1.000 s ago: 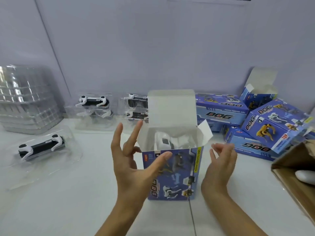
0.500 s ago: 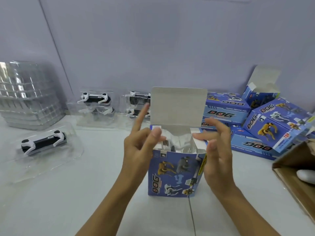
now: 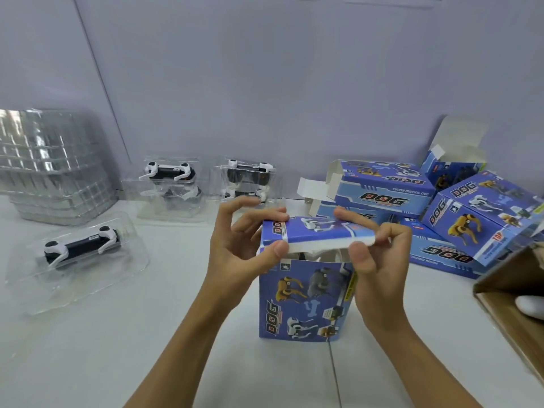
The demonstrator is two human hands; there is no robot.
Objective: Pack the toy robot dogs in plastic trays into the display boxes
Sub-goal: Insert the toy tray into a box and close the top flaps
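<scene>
Box lid (image 3: 318,234) pinched btwn both hands' fingers (image 3: 276,248).

blue printed box (image 3: 306,298), white table (image 3: 147,348)

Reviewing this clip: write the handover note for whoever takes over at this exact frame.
Left hand and right hand each pinch the top flap of the upright box, folded over but not tucked; a toy shows through the gap.
Done: this box is loaded.
Left: tuck the flap. One trayed dog lies at the left, two stacks of trayed dogs at the back; box pile at the right.
</scene>
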